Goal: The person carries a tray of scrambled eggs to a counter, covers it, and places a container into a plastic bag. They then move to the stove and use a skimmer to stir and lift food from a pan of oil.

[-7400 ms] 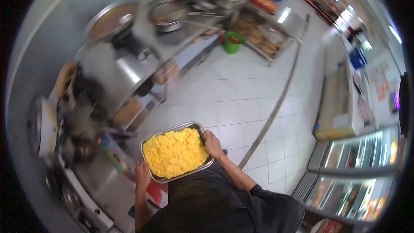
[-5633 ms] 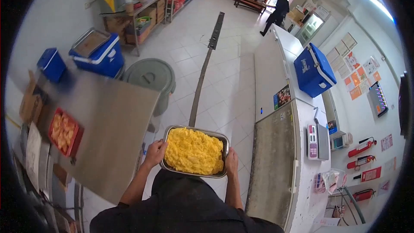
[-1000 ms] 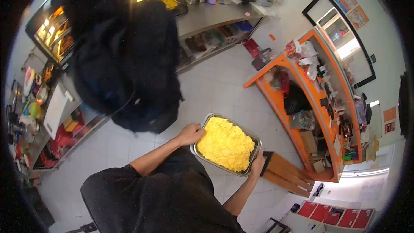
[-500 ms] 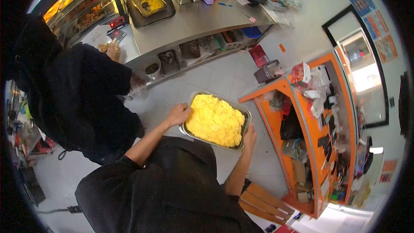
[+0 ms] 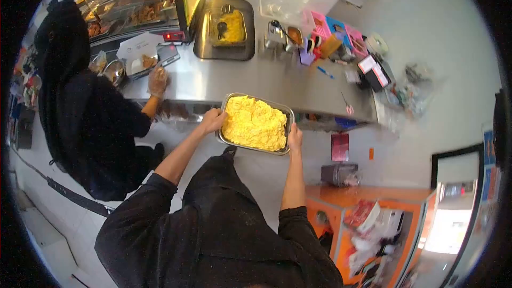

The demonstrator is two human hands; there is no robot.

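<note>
Head view: you now have the steel tray [image 5: 290,113] of yellow scrambled egg [image 5: 254,123] up at the near edge of the steel table [image 5: 277,82]. Half a second ago it hung over bare floor tiles with the orange shelving just to its right; a second ago the table was far off at the top of the picture. So you have turned and closed the gap, and the tray's far rim now overlaps the table's front edge. Whether it rests on the steel or hangs just above it, the picture does not settle.

Your left hand [image 5: 212,120] has its fingers clamped on the tray's left rim, and your right hand [image 5: 294,138] grips the near right corner, fingers wrapped on the rim. Both grips look the same as in the earlier pictures; the load is level and the egg sits heaped but inside the walls.

Far on the table stands a smaller pan [image 5: 227,26] on a dark board, with a little yellow food left in it, beside the lit display case [image 5: 136,2]. To the right are small containers [image 5: 323,36] and a card terminal [image 5: 374,71].

A co-worker in dark clothes [image 5: 88,112] stands at your left, one gloved hand [image 5: 158,81] on the table, where a moment ago that person filled the space ahead of you.
</note>
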